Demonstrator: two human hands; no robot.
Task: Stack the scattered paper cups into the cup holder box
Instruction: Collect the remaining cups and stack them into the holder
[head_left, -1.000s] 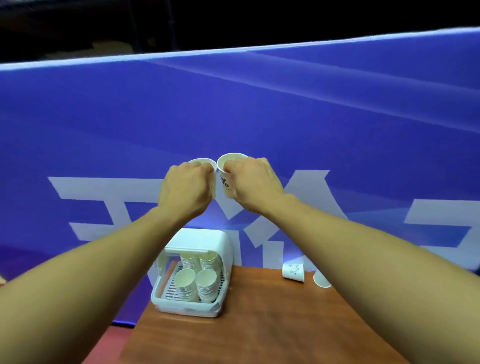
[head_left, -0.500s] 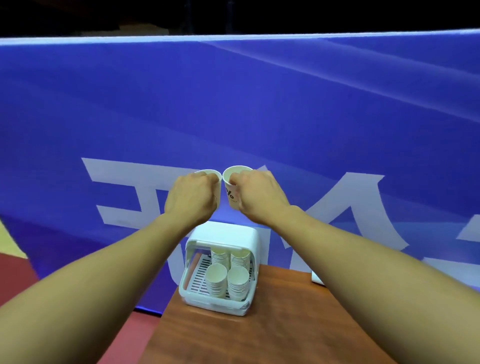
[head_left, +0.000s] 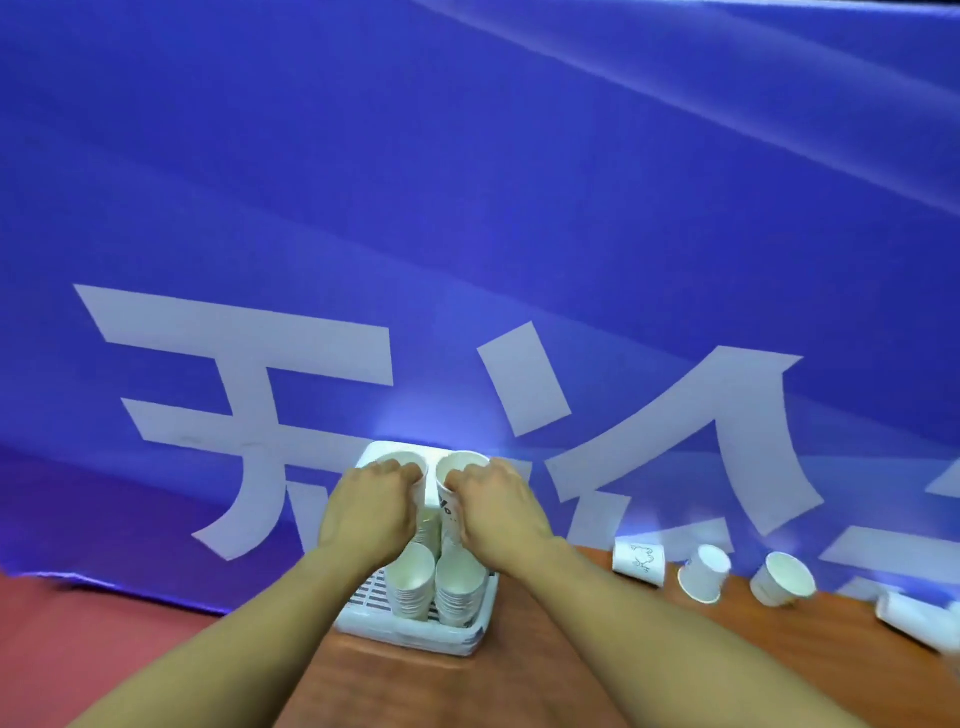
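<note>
Left hand (head_left: 370, 512) grips paper cup (head_left: 400, 463), right hand (head_left: 498, 506) grips second cup (head_left: 457, 486), both above cup holder box (head_left: 415, 629). Loose cups (head_left: 704, 574) lie right of box on wooden table (head_left: 467, 686).

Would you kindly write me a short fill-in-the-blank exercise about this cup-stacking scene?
1. The left hand and the right hand each grip one white paper ___.
2. The white plastic cup holder box stands on a brown wooden ___.
3. The scattered white paper cups lie to the ___ of the box.
Missing words: cup; table; right.
</note>
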